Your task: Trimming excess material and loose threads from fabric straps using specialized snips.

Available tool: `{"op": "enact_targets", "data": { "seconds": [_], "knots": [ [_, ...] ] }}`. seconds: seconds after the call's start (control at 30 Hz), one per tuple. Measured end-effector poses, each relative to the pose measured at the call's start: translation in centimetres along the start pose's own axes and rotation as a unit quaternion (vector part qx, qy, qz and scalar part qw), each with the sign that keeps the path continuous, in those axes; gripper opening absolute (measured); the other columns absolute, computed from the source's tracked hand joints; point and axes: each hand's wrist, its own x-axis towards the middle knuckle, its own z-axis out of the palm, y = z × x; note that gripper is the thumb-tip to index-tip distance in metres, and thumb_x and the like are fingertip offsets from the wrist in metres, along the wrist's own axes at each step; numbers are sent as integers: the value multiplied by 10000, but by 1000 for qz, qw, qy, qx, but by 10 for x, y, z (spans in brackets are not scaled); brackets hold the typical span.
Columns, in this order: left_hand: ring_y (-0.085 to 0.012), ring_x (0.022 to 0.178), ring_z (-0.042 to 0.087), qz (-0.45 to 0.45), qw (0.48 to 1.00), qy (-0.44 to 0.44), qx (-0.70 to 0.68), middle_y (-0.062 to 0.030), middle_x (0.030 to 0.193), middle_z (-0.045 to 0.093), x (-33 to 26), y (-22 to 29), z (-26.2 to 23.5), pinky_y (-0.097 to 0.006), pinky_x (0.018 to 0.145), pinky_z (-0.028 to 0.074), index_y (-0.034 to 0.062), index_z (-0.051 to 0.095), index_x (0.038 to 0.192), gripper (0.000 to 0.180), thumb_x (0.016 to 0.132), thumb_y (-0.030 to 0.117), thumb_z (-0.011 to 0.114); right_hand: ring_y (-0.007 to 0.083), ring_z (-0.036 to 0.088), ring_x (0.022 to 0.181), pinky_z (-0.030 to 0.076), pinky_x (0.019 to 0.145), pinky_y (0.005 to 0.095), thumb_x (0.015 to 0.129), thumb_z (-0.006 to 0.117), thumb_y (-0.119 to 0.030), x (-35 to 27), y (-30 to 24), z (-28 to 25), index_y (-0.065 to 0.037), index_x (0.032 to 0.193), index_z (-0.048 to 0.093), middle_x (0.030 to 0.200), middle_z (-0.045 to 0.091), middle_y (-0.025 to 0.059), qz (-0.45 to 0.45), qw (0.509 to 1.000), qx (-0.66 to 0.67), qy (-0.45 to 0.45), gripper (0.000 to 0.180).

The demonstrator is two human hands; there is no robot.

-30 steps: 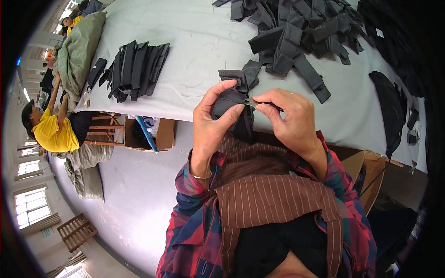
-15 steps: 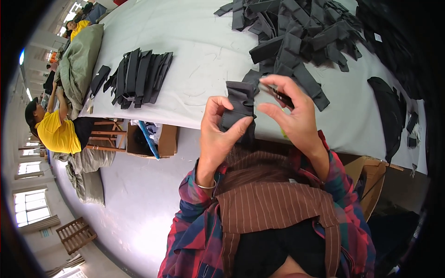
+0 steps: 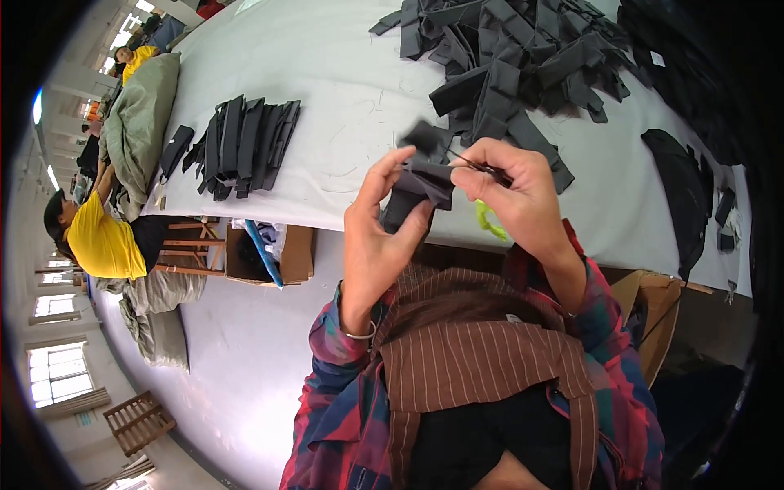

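Observation:
My left hand (image 3: 374, 233) is closed on a dark grey fabric strip (image 3: 423, 186), which is folded and held above the table's near edge. Across from it, my right hand (image 3: 527, 192) grips dark thread snips (image 3: 492, 171), their thin tips pointing toward the strip. The right thumb and forefinger also meet the strip's right edge; whether they pinch it I cannot tell. A bright yellow-green loop (image 3: 487, 222) hangs under the right hand. Just beyond the strip, another dark piece (image 3: 426, 140) shows blurred, and I cannot tell whether it is joined to the held one.
Many similar strips lie heaped (image 3: 531, 77) at the far right of the white-covered table (image 3: 343, 90). A neater row of strips (image 3: 245, 147) lies to the left. Black fabric (image 3: 678, 196) lines the right side. An open cardboard box (image 3: 298, 253) and a person in yellow (image 3: 106, 241) are at left.
My right hand has come in to the strip, with the snips now turned toward it. The strip has been tilted and folded over in my left fingers. The yellow-green loop shows more.

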Motion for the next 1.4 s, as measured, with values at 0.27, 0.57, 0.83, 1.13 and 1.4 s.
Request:
{"op": "enact_targets", "data": {
  "seconds": [0.27, 0.57, 0.83, 1.13, 1.4],
  "knots": [
    [-103, 907, 575, -74, 990, -28, -115, -73, 1002, 634, -3, -18, -5, -236, 830, 441, -19, 538, 1206, 375, 835, 13, 580, 38, 458, 633, 349, 561, 208, 867, 617, -107, -3, 26, 2, 10, 801, 625, 647, 554, -15, 40, 998, 39, -5, 135],
    [-53, 737, 557, -92, 989, 44, -103, -21, 798, 652, 1, -24, 4, -194, 668, 441, -22, 640, 903, 142, 860, 109, 674, 28, 490, 662, 374, 613, 183, 871, 626, -81, -11, 23, 1, 20, 840, 617, 692, 562, -20, 70, 997, -20, -33, 106],
    [-40, 646, 538, -97, 969, 117, -197, -16, 743, 643, 0, -33, 1, -176, 612, 421, -25, 649, 839, 123, 857, 93, 678, 58, 518, 727, 410, 660, 198, 827, 662, -42, -14, 25, -11, 0, 946, 646, 796, 623, -16, -91, 986, -110, 88, 127],
    [-17, 600, 494, -100, 962, 132, -217, 15, 691, 607, 0, -36, 0, -162, 563, 373, 0, 629, 777, 106, 856, 63, 660, 210, 594, 680, 399, 597, 307, 782, 696, -163, -17, 27, -8, -81, 924, 658, 805, 653, 45, -160, 942, -290, 59, 169],
    [-11, 581, 476, -98, 961, 151, -208, 25, 680, 597, 0, -35, 9, -164, 535, 355, 18, 606, 747, 129, 855, 66, 658, 197, 537, 615, 318, 550, 333, 766, 695, -185, -19, 28, 5, -136, 864, 655, 678, 569, -6, -233, 888, -385, 93, 117]
  ]
}}
